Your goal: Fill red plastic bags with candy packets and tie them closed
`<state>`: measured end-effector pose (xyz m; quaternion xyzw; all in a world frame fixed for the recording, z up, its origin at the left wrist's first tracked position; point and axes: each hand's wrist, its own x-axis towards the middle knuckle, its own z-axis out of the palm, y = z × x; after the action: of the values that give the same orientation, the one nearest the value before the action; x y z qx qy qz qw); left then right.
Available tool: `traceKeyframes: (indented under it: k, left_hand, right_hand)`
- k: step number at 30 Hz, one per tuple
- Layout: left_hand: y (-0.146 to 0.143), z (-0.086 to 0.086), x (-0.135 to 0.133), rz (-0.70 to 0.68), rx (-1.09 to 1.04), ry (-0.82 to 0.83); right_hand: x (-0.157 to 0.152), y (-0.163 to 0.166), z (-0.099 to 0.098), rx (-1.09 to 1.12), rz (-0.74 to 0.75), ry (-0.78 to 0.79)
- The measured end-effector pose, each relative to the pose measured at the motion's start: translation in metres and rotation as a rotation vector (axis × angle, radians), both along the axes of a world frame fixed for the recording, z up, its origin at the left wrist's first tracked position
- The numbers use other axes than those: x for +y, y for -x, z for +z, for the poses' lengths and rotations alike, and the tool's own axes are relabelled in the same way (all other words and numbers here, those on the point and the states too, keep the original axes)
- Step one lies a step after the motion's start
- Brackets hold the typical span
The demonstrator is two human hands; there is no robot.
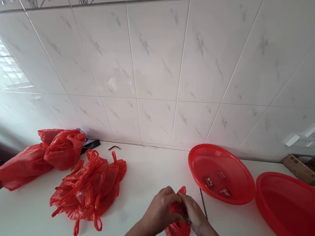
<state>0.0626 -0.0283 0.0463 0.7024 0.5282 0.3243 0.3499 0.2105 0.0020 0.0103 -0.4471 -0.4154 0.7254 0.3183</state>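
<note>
A small red plastic bag [178, 233] is held over the white table, low in the middle of the view. My left hand [163, 209] is closed around its upper part from the left. My right hand [194, 213] grips the bag's gathered top from the right, close against the left hand. A short tip of red plastic sticks up between the two hands. The bag's rounded lower part bulges below the fingers; its contents are hidden. To the left lies a heap of red plastic bags [92, 187] with loop handles.
Larger filled red bags [62, 149] and a black object [91, 145] are at the back left. On the right, a red basket [238, 161] holds several small wrapped packets [226, 192]. Beside it stand another red basket [292, 200] and a cardboard box [309, 175]. A tiled wall [151, 76] bounds the table.
</note>
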Motion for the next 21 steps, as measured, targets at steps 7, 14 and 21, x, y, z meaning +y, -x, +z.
traceKeyframes:
  k: [7, 14, 21]
  left_hand:
    - [0.000, -0.038, 0.004, 0.199, -0.106, 0.094]
    - [0.004, -0.046, 0.001, 0.115, -0.592, 0.268]
    - [0.001, -0.048, 0.007, 0.101, -0.626, 0.384]
  right_hand:
    - [0.006, -0.013, -0.009, 0.020, 0.153, -0.116]
    - [0.011, -0.026, -0.001, -0.039, 0.451, -0.217]
    - [0.005, -0.033, 0.036, -0.241, 0.449, -0.353]
